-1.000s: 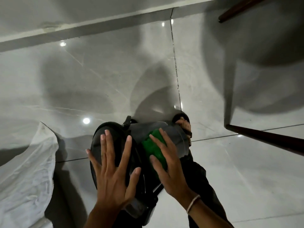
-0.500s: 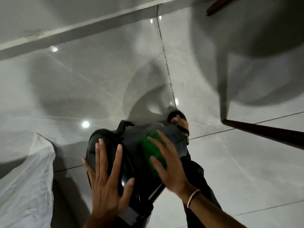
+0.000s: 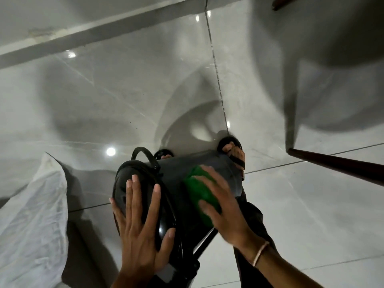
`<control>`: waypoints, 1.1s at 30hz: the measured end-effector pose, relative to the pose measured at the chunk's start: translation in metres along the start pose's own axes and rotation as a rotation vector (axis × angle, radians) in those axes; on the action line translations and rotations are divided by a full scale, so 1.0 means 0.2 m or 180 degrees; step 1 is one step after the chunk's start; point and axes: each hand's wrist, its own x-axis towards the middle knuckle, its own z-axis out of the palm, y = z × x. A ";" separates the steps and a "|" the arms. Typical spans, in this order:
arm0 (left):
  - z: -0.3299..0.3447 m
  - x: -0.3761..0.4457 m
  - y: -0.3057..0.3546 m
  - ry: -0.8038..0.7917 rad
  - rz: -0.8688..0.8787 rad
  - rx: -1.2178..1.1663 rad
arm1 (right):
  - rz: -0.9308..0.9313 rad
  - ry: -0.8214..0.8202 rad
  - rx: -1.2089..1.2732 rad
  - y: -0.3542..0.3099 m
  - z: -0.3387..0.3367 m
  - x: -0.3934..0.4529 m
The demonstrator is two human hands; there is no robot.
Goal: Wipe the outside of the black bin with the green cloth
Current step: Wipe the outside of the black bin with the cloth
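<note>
Left hand (image 3: 141,231) released, fingers splayed flat against the glossy lid (image 3: 135,183) of the black bin (image 3: 172,175). Further left, white crumpled sheet (image 3: 35,225) on the tiled floor (image 3: 104,100). Bin tipped over, braced against legs, thin wire handle (image 3: 143,151) at top. Right hand (image 3: 222,204) also flat, not clenched, pressed onto the green cloth (image 3: 197,190) on the bin's grey side wall. Beyond it, sandalled foot (image 3: 233,152). Pale band (image 3: 259,253) at the wrist. Far right, dark wooden leg (image 3: 340,165) slanted over the floor.
</note>
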 end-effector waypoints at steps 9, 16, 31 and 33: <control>0.01 0.01 -0.02 0.0013 0.0470 0.0357 | 0.0423 -0.0115 -0.0252 -0.15 0.02 0.41; 0.01 -0.01 0.00 0.0015 0.0483 0.0333 | 0.0302 0.0442 -0.0120 0.06 0.03 0.05; 0.04 0.00 -0.04 0.0053 0.1083 0.0399 | -0.0152 0.0700 -0.0240 0.09 0.14 -0.01; 0.03 0.03 -0.03 0.0037 0.1300 0.0362 | 0.0467 0.0963 0.0013 0.18 0.06 0.12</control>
